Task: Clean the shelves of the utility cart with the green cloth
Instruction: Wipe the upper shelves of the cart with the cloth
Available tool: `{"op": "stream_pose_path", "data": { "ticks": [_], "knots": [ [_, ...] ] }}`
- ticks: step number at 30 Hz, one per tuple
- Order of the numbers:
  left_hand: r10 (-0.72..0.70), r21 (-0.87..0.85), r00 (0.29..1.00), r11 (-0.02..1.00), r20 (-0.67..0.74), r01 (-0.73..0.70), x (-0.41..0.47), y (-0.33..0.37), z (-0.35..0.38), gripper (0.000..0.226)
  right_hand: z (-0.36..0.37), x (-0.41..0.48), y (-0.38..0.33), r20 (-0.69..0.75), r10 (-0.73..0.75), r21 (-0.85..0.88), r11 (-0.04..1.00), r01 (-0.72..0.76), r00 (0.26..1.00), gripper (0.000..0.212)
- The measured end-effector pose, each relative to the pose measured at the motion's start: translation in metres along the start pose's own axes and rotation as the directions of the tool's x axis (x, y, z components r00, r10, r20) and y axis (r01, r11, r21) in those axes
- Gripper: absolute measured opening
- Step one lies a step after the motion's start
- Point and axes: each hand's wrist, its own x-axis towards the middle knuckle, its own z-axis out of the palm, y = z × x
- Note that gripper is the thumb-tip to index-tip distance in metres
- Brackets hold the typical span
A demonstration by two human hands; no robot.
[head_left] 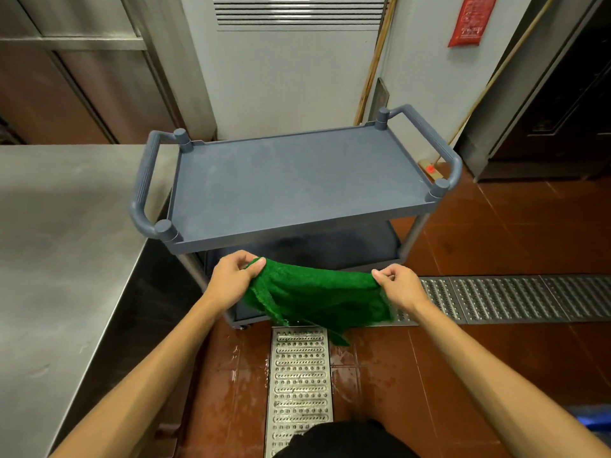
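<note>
**Cloth Stretched, Shelves Not Yet Wiped**

The green cloth hung in the air between both hands, at 6 o'clock of the utility cart and just below its top shelf. The left hand pinched one corner in curled fingers, and the right hand pinched the other. The loose lower edge dangled toward the drain grate and wet floor. If it dipped there, it would likely smear grime onto the shelves. So light a pinch might also let a corner slip.
</note>
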Motion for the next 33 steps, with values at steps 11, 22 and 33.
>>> {"op": "stream_pose_path", "data": {
  "ticks": [11, 22, 33],
  "knots": [
    [-0.260, 0.010, 0.957, 0.965, 0.129, 0.261, 0.011, 0.007, -0.018, 0.037, 0.003, -0.014, -0.013, 0.053, 0.026, 0.221, 0.975, -0.037, 0.998, 0.029],
    [-0.645, 0.216, 0.654, 0.757, 0.396, 0.616, -0.005, -0.020, -0.059, 0.041, -0.014, -0.022, -0.028, 0.613, 0.047, 0.550, 0.692, -0.468, 0.789, 0.056],
    [-0.356, -0.292, 0.770, 0.776, 0.530, 0.560, -0.017, -0.051, -0.069, 0.072, -0.005, -0.024, -0.022, 0.656, 0.026, 0.440, 0.798, -0.411, 0.754, 0.050]
  ]
}}
